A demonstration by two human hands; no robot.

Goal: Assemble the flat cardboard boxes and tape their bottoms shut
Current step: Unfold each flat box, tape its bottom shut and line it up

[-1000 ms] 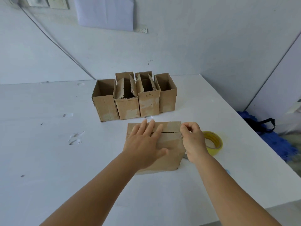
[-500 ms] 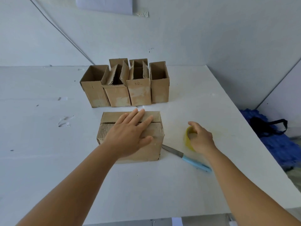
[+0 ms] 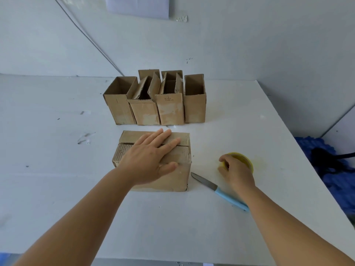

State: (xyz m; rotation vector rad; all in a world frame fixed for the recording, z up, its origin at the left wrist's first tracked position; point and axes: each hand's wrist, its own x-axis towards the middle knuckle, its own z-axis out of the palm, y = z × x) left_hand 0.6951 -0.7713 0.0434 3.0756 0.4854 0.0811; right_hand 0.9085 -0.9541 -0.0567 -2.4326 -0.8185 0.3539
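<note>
Two hands work over a white counter (image 3: 57, 198). My left hand (image 3: 151, 158) lies flat, fingers straight, pressing on the upturned bottom of a cardboard box (image 3: 172, 175) that sits near the middle of the counter. The pressure seems meant to keep the two bottom flaps closed, since their seam (image 3: 184, 145) shows as a thin untaped gap running past my fingertips.

My right hand (image 3: 237, 172) is to the right of the box, fingers curled around a yellow tape roll (image 3: 246, 162) that rests on the counter, as if to pick it up for sealing the seam. A knife (image 3: 217, 189) with a light blue handle lies on the counter between the box and that hand, blade pointing toward the box, probably kept close for cutting tape.

Behind the box, a row of assembled boxes (image 3: 153, 104) stands upright with open tops, side by side and touching. They look finished and set out of the way near the wall (image 3: 249, 45).
</note>
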